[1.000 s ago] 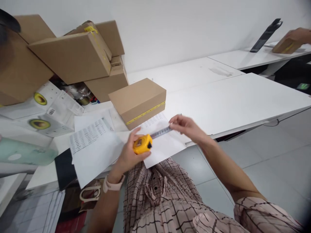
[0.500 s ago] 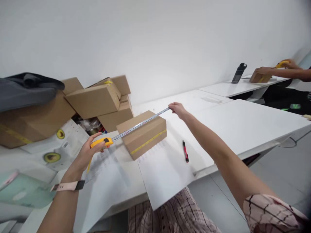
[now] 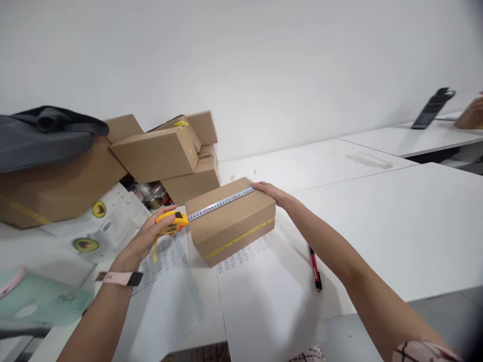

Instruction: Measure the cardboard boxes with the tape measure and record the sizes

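A closed cardboard box with a yellow tape band sits on printed sheets on the white table. My left hand grips the yellow tape measure case at the box's left end. Its white blade lies stretched along the box's top far edge. My right hand pinches the blade's tip against the box's right corner.
A pile of cardboard boxes stands behind, with white avocado-print cartons and a dark grey bag to the left. A red and black pen lies right of the box. Another person's hand rests on a far table.
The blade was pulled out from a short length to span the box. It has since come down onto the box top, with both hands at the box's ends. The view tilted up.
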The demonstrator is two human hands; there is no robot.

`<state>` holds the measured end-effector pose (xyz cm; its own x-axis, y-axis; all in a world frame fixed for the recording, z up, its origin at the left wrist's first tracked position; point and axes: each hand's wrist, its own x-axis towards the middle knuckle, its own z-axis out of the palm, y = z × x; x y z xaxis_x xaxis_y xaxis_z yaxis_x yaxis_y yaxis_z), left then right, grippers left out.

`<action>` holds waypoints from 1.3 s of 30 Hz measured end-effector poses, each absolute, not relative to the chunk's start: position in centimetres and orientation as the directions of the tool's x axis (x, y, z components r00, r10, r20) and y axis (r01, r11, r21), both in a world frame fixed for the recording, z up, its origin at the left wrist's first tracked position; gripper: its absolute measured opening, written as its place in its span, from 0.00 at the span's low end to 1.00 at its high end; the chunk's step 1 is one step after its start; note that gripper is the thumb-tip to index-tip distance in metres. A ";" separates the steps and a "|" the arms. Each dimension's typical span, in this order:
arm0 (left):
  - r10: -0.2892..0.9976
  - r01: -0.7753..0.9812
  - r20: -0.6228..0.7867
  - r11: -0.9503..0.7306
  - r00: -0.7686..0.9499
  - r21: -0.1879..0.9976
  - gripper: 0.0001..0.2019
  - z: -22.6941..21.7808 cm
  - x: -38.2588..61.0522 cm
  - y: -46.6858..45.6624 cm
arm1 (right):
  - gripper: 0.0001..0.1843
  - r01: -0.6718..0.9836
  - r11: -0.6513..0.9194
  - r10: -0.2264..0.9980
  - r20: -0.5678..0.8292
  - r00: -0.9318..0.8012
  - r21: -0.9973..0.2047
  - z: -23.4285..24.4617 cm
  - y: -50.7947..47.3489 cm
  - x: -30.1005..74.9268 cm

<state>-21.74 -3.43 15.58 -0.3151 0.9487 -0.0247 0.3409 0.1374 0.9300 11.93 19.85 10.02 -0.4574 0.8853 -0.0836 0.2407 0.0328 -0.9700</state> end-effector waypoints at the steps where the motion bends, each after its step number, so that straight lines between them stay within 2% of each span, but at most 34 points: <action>1: 0.949 0.324 -0.032 0.138 -0.313 0.936 0.36 15.6 -21.8 -3.3 | 0.28 0.236 0.034 0.889 -0.078 -0.450 -0.971 9.8 19.8 12.2; 7: 0.951 0.319 -0.056 0.156 -0.303 0.935 0.32 15.8 -21.3 -3.6 | 0.27 0.336 -0.008 0.905 -0.150 -0.398 -0.942 10.3 20.5 12.0; 15: 0.935 0.373 -0.041 0.181 -0.353 0.910 0.36 16.8 -20.2 -3.8 | 0.22 0.522 0.126 0.944 -0.060 -0.324 -0.844 11.5 20.5 10.9; 19: 0.933 0.377 -0.033 0.176 -0.357 0.909 0.33 18.9 -17.5 -6.5 | 0.21 0.494 0.207 0.927 0.008 -0.375 -0.844 12.7 20.8 11.6; 21: 0.950 0.261 -0.119 0.197 -0.287 0.945 0.32 18.5 -15.0 -9.1 | 0.22 0.381 0.275 0.891 0.085 -0.447 -0.883 13.6 20.9 12.0; 22: 0.960 0.162 -0.199 0.231 -0.197 0.959 0.33 17.7 -13.4 -10.5 | 0.23 0.322 0.310 0.864 0.123 -0.489 -0.895 14.1 20.9 12.0; 25: 0.913 -0.180 -0.402 0.408 0.071 0.895 0.40 13.9 -7.8 -13.6 | 0.24 0.278 0.405 0.757 0.149 -0.636 -0.871 15.5 20.7 10.3; 26: 0.904 -0.294 -0.410 0.428 0.124 0.854 0.41 12.5 -5.9 -14.0 | 0.24 0.300 0.441 0.716 0.130 -0.686 -0.846 16.0 20.7 9.2; 28: 0.907 -0.412 -0.378 0.421 0.187 0.808 0.41 10.5 -2.4 -13.6 | 0.23 0.333 0.516 0.630 0.086 -0.772 -0.789 16.8 20.7 6.5; 31: 0.957 -0.507 -0.275 0.281 0.088 0.815 0.35 9.5 0.8 -11.2 | 0.21 0.355 0.572 0.574 0.052 -0.817 -0.739 17.5 21.2 2.5; 34: 0.969 -0.547 -0.247 0.193 -0.026 0.814 0.33 10.1 1.9 -9.0 | 0.22 0.389 0.534 0.619 0.033 -0.785 -0.751 16.9 22.1 0.1; 39: 0.970 -0.646 -0.241 0.168 -0.025 0.745 0.33 11.2 2.4 -7.8 | 0.24 0.323 0.504 0.596 0.052 -0.802 -0.801 14.3 23.5 -0.8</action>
<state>2.38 -7.75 11.19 -0.0250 0.9703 -0.2407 -0.6456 0.1682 0.7449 -0.80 23.45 14.31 -0.8016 0.5956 0.0519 0.3227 0.5042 -0.8011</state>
